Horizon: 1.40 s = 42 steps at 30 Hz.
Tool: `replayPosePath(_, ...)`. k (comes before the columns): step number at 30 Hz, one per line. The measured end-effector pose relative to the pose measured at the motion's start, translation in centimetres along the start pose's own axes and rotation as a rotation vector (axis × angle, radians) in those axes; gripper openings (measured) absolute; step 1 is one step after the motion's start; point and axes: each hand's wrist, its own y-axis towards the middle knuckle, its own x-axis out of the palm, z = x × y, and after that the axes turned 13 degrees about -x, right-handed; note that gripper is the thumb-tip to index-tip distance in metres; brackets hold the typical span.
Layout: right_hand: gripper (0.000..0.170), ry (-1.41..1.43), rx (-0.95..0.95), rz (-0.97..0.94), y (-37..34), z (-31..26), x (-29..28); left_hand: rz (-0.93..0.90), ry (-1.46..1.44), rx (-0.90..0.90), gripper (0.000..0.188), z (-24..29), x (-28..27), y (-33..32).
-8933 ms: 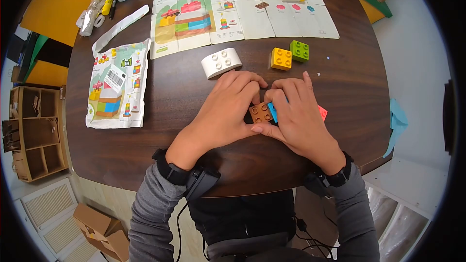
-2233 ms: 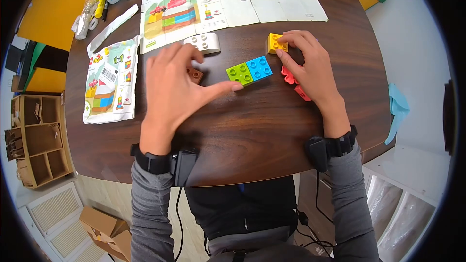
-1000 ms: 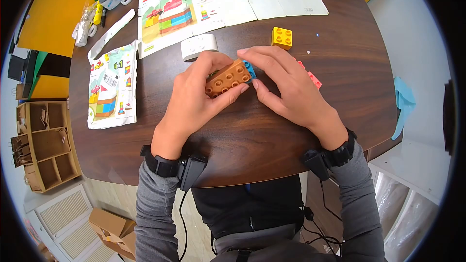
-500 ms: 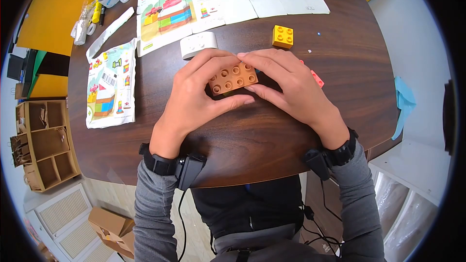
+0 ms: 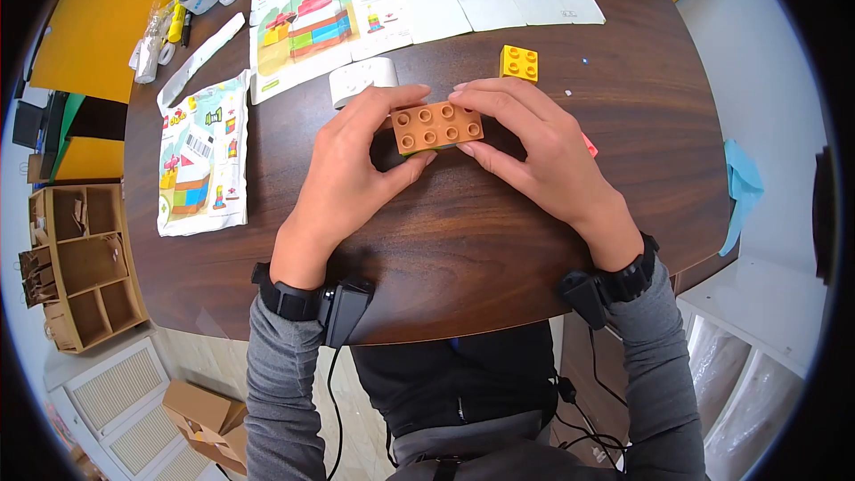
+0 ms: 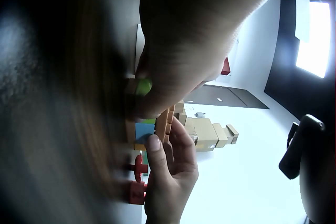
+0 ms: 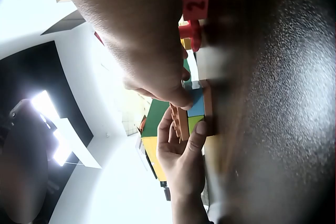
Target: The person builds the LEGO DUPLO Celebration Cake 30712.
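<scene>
Left hand (image 5: 340, 167) and right hand (image 5: 554, 150) are pinching a brown brick (image 5: 436, 127) above the green brick (image 7: 193, 123) and blue brick (image 7: 196, 104), mid-counter (image 5: 445, 258); that layer seems nearly seated, while the yellow brick (image 5: 518, 63) and white brick (image 5: 361, 78) are lying unattached.

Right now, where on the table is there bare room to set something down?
The table is bare between the wrists, down to its near edge, and between the white packet and left hand. It is crowded around the brown-topped stack, held by the left hand and right hand, with the white brick close behind.
</scene>
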Motion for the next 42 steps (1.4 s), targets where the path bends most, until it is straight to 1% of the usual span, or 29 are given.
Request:
replayPosePath(1, 0.041, 0.022, 0.008, 0.016, 0.0, 0.0, 0.0, 0.000, 0.000, 0.000, 0.054, 0.2, 0.0, 0.0)
replayPosePath(3, 0.041, 0.035, 0.013, 0.001, 0.0, 0.0, 0.0, -0.020, -0.043, -0.094, 0.053, 0.6, -0.1, -0.1)
replayPosePath(7, 0.038, 0.113, 0.048, -0.034, 0.1, 0.0, -0.1, -0.012, -0.029, -0.058, 0.052, 0.4, -0.2, -0.1)
replayPosePath(9, 0.038, 0.129, 0.053, -0.036, 0.1, -0.2, -0.2, -0.032, 0.054, 0.028, 0.050, 0.4, -0.4, 0.0)
replayPosePath(11, 0.037, 0.144, 0.058, -0.037, 0.1, -0.3, -0.4, -0.043, 0.046, 0.029, 0.049, 0.2, -0.5, 0.0)
replayPosePath(12, 0.040, 0.162, 0.093, -0.054, 0.1, -0.4, -0.4, -0.055, 0.038, 0.031, 0.048, 0.2, -0.5, 0.0)
replayPosePath(13, 0.042, 0.180, 0.128, -0.071, 0.1, -0.5, -0.5, -0.056, 0.037, 0.032, 0.048, 0.2, -0.5, 0.0)
replayPosePath(17, 0.043, 0.192, 0.119, -0.053, 0.0, -0.3, -0.5, -0.071, 0.026, 0.004, 0.046, 0.4, -0.6, 0.0)
replayPosePath(19, 0.037, 0.126, 0.125, -0.078, 0.0, -0.3, -0.6, -0.074, 0.025, 0.005, 0.046, 0.4, -0.6, 0.0)
replayPosePath(21, 0.037, 0.110, 0.113, -0.081, 0.0, -0.1, -0.8, -0.103, -0.050, -0.035, 0.045, 0.4, -0.7, -0.1)
replayPosePath(26, 0.037, 0.111, 0.113, -0.085, 0.0, -0.2, -1.0, -0.126, -0.068, -0.057, 0.044, 0.6, -0.8, -0.1)
replayPosePath(28, 0.037, 0.129, 0.155, -0.136, 0.2, -0.5, -1.4, -0.132, -0.072, -0.064, 0.044, 0.6, -0.8, -0.1)
replayPosePath(29, 0.037, 0.128, 0.155, -0.136, 0.1, -0.5, -1.4, -0.164, -0.056, -0.071, 0.044, 0.5, -0.8, -0.1)
replayPosePath(31, 0.044, 0.232, 0.181, -0.133, 0.0, -0.6, -1.5, -0.198, -0.040, -0.076, 0.044, 0.3, -0.9, -0.1)
replayPosePath(33, 0.044, 0.225, 0.172, -0.133, 0.0, -0.5, -1.6, -0.230, -0.035, -0.094, 0.046, 0.3, -0.8, -0.1)
replayPosePath(35, 0.045, 0.220, 0.162, -0.134, 0.1, -0.5, -1.7, -0.215, -0.080, -0.081, 0.046, 0.4, -0.7, -0.1)
replayPosePath(37, 0.039, 0.179, 0.187, -0.188, 0.2, -0.6, -1.9, -0.199, -0.126, -0.070, 0.047, 0.4, -0.7, -0.2)
replayPosePath(39, 0.039, 0.179, 0.180, -0.188, 0.2, -0.4, -2.0, -0.213, -0.070, -0.042, 0.048, 0.3, -0.9, -0.1)
replayPosePath(42, 0.037, 0.163, 0.154, -0.179, 0.1, -0.3, -2.0, -0.225, -0.096, -0.061, 0.046, 0.2, -0.9, -0.1)
